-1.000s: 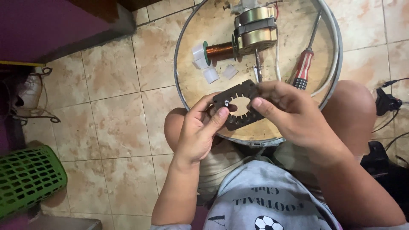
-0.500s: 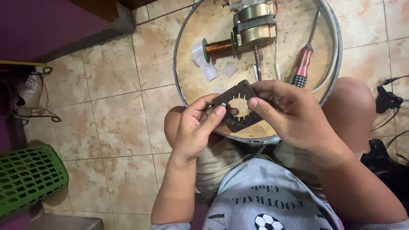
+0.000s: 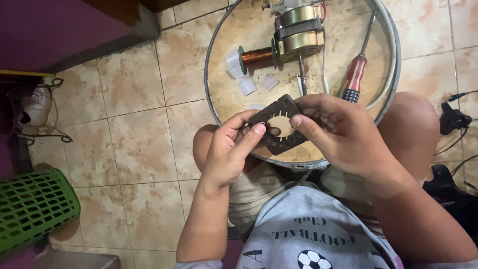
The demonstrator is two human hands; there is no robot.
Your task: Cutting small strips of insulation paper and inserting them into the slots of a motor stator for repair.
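Note:
A dark square motor stator core (image 3: pixel 282 128) with a toothed round opening is held above my lap by both hands. My left hand (image 3: pixel 231 149) grips its near left edge, thumb pressed on the face. My right hand (image 3: pixel 334 130) holds its right side with fingers curled over the top. Behind it lies a round metal tray (image 3: pixel 215 94) on the tiled floor. In the tray sit a small fan motor (image 3: pixel 298 31), a copper wire coil (image 3: pixel 256 57), white plastic pieces (image 3: pixel 245 84) and a red-handled screwdriver (image 3: pixel 354 77).
A green plastic basket (image 3: pixel 32 209) stands at the lower left. A purple cabinet (image 3: pixel 55 30) fills the upper left, with a wire rack (image 3: pixel 35 112) below it. Black cables and a plug (image 3: pixel 453 119) lie at the right. My knees frame the tray.
The stator core has shifted slightly in my hands, and my left thumb now presses further onto its face. The items in the tray have stayed put.

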